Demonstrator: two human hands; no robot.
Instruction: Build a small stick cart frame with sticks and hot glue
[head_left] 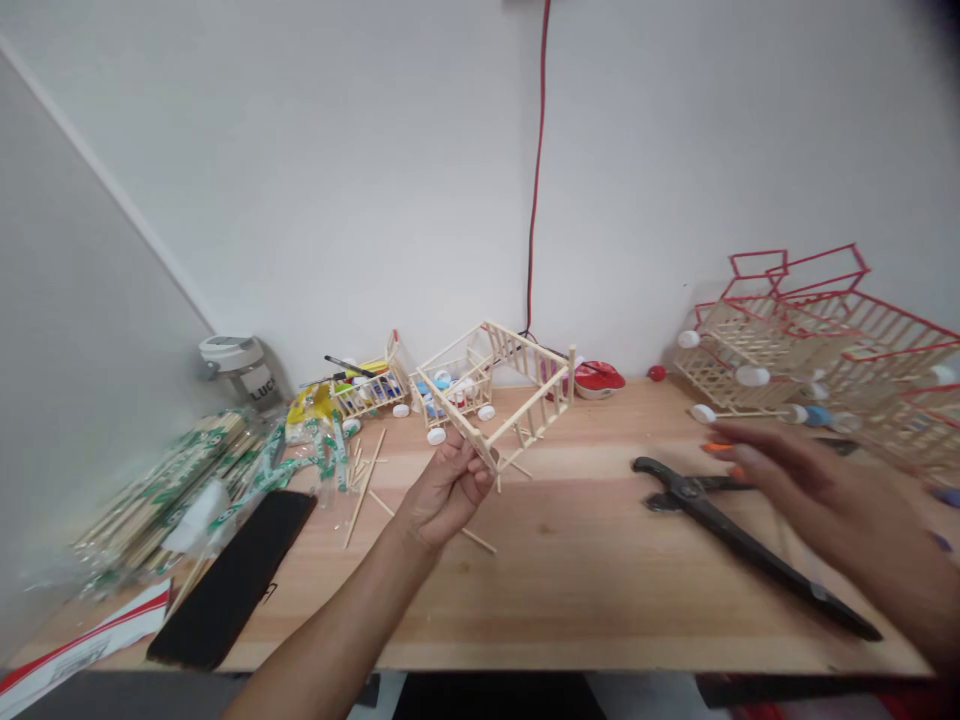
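Note:
My left hand (452, 490) is closed on the near corner of a small frame (525, 415) built from thin wooden sticks. The frame is held up above the table, tilted, with short upright sticks along its sides. My right hand (817, 495), somewhat blurred, is over the right side of the table with its fingers stretched out; I see nothing in it. Beneath and beside it lie black-handled pincers (739, 540) with their jaws toward the left. Loose wooden sticks (365, 490) are scattered behind my left hand.
Finished stick carts (757, 345) with red trim and white wheels crowd the right. Smaller carts (375, 392) holding bottle caps and pens stand at the back. On the left are packaged sticks (172, 480), a black phone (236, 580) and a lidded jar (244, 372). A red-rimmed bowl (598, 380) sits by the wall.

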